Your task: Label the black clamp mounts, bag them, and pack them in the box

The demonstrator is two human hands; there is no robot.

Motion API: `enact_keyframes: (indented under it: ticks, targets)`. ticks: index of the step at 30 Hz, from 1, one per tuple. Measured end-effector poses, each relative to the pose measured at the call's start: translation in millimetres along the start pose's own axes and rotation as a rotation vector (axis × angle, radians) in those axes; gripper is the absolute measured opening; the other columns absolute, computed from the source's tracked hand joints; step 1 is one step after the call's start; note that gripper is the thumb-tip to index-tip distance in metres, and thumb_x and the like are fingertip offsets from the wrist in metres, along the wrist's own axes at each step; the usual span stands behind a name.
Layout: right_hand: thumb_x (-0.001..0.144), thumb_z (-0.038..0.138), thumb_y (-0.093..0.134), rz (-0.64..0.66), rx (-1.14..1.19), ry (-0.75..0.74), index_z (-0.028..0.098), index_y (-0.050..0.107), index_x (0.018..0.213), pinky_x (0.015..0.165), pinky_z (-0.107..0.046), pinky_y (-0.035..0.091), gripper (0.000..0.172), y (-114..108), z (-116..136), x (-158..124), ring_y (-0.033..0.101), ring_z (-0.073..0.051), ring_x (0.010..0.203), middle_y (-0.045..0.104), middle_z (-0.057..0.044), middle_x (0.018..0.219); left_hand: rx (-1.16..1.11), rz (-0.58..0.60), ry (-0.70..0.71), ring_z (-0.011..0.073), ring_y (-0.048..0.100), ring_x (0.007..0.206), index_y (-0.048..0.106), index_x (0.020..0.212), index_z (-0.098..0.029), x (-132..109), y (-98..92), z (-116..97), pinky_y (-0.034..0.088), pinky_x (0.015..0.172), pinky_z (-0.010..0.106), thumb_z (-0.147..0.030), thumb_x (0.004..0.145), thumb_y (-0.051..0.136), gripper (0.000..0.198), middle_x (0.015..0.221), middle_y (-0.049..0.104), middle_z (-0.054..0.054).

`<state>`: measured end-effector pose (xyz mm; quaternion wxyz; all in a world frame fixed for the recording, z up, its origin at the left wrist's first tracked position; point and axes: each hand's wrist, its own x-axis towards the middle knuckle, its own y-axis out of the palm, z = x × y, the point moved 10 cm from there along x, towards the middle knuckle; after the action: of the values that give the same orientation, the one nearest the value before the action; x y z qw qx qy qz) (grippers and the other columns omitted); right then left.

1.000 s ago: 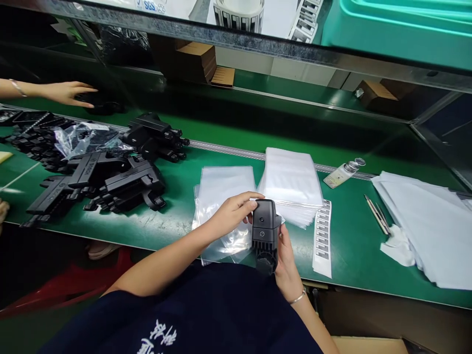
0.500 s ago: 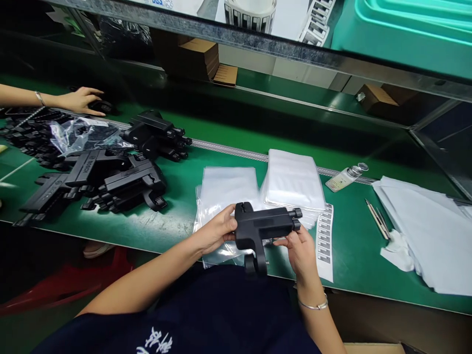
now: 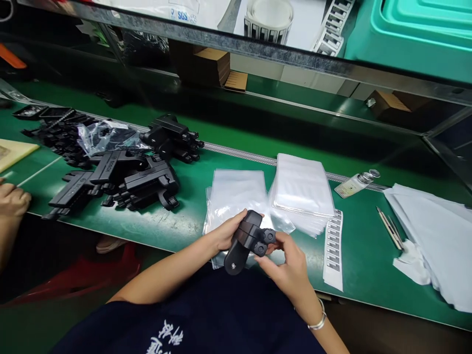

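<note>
The green tabletop (image 3: 193, 194) runs across the frame. At left lies a heap of black devices (image 3: 143, 184), stacked unevenly near the front edge, so a knock could tip one off. White sheets (image 3: 438, 231) spread at far right. Right of centre sits a stack of clear bags (image 3: 304, 189), its lower layers fanned out and likely to slide if pushed. Just left of it, loose bags (image 3: 239, 187) lie partly beneath one black device (image 3: 250, 231), held low in the centre. The right hand (image 3: 291, 268) pinches its round-ended pegs between thumb and fingers; the left hand (image 3: 228, 233) wraps the opposite side, some fingers hidden. Should the grip slacken on that smooth-looking casing, it could drop and get scuffed. The label strip (image 3: 334, 250), near the right wrist, might snag on the bracelet (image 3: 319, 317).
</note>
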<state>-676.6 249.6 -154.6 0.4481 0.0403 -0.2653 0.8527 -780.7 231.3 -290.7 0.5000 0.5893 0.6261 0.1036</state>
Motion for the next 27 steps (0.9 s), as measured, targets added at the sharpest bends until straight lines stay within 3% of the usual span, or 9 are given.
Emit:
enact_keyframes:
  ticks: [3,6,9,11,14,17,20,23,27]
  targets:
    - [0.074,0.027,0.074,0.009,-0.028,-0.016,0.024,0.06,0.108,0.063,-0.03,0.055,0.038,2,6,-2,0.063,-0.018,0.066,0.067,-0.001,0.08,0.016,0.002,-0.002,0.0232,0.069,0.074,0.064,0.118,-0.018,1,2.6,3,0.052,0.069,0.034,-0.061,0.086,0.053,0.055,0.086,0.074,0.008]
    - [0.077,0.035,0.072,0.04,0.004,0.057,0.024,0.059,0.115,0.071,-0.033,0.055,0.042,-14,-16,-4,0.066,-0.021,0.076,0.069,-0.004,0.091,0.105,-0.012,0.048,0.0253,0.069,0.087,0.065,0.113,-0.017,-4,0.5,-6,0.052,0.078,0.035,-0.059,0.079,0.063,0.054,0.099,0.073,0.01]
    - [0.083,0.043,0.061,-0.09,-0.016,0.228,0.023,0.059,0.121,0.076,-0.035,0.053,0.043,-77,-66,-15,0.068,-0.023,0.086,0.07,-0.007,0.104,0.34,-0.116,0.188,0.0268,0.063,0.108,0.06,0.12,-0.021,-10,-13.5,-33,0.051,0.086,0.031,-0.052,0.07,0.074,0.06,0.124,0.065,0.008]
    - [0.087,0.042,0.051,-0.268,-0.28,0.468,0.02,0.066,0.105,0.074,-0.035,0.051,0.031,-142,-106,-38,0.067,-0.025,0.086,0.071,-0.009,0.099,0.573,-0.234,0.296,0.0291,0.056,0.119,0.052,0.129,-0.023,-13,-26.3,-56,0.05,0.091,0.032,-0.056,0.069,0.073,0.071,0.137,0.056,0.008]
    - [0.09,0.039,0.047,-0.237,-0.707,0.877,0.019,0.067,0.083,0.066,-0.033,0.044,0.029,-197,-150,-88,0.066,-0.027,0.085,0.071,-0.01,0.088,0.918,-0.401,0.387,0.0338,0.051,0.124,0.042,0.136,-0.016,-13,-39.0,-79,0.046,0.1,0.042,-0.067,0.071,0.062,0.085,0.137,0.051,0.015]
    - [0.089,0.047,0.053,-0.151,-0.844,0.988,0.018,0.064,0.086,0.06,-0.031,0.038,0.031,-194,-159,-119,0.065,-0.029,0.087,0.069,-0.011,0.094,1.25,-0.581,0.473,0.0373,0.051,0.122,0.041,0.137,-0.013,-22,-31.7,-96,0.042,0.101,0.053,-0.065,0.075,0.053,0.082,0.134,0.051,0.019]
    - [0.087,0.047,0.058,-0.135,-0.91,0.968,0.017,0.059,0.093,0.057,-0.029,0.035,0.031,-172,-152,-140,0.065,-0.028,0.091,0.066,-0.011,0.101,1.53,-0.69,0.727,0.0361,0.052,0.119,0.047,0.133,-0.016,-41,16.2,-108,0.046,0.096,0.053,-0.055,0.08,0.05,0.065,0.132,0.053,0.017]
    - [0.088,0.042,0.057,-0.166,-0.839,1.014,0.02,0.055,0.096,0.054,-0.028,0.032,0.024,-164,-154,-172,0.066,-0.025,0.079,0.068,-0.007,0.093,1.565,-0.443,0.758,0.0267,0.063,0.098,0.057,0.121,-0.021,-28,71.9,-83,0.054,0.08,0.039,-0.049,0.085,0.048,0.046,0.111,0.066,0.009]
    - [0.086,0.043,0.054,-0.354,-0.545,1.003,0.022,0.051,0.104,0.056,-0.028,0.038,0.028,-172,-164,-213,0.064,-0.022,0.066,0.067,-0.002,0.077,1.595,0.044,0.54,0.0227,0.066,0.09,0.067,0.101,-0.022,19,131.3,1,0.053,0.08,0.034,-0.043,0.088,0.047,0.032,0.098,0.072,0.005]
